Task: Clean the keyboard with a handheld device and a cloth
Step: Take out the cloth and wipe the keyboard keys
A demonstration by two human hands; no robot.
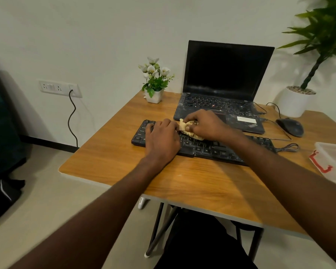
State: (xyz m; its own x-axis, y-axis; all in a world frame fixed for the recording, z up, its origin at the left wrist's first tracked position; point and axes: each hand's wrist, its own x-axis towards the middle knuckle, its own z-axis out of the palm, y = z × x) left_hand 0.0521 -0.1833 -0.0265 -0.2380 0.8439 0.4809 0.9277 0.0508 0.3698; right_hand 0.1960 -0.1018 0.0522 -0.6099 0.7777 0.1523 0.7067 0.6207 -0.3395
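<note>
The black keyboard (202, 146) lies across the middle of the wooden worktop (124, 160), just in front of an open, dusty laptop (221, 90) with a dark screen. The left hand (161, 138) rests flat on the keyboard's left half, its fingers (153, 126) stretched out over the keys and gripping nothing. The right hand (206, 125) sits beside it over the keyboard's middle — its fingers curl around a crumpled tan cloth (186, 129), which is pressed against the keys between the two hands. A black mouse (290, 127) lies to the right of the laptop, and a clear plastic box with a red latch (332, 160) stands at the worktop's right edge. A small pot of white flowers (154, 80) stands at the back — left of the laptop.
</note>
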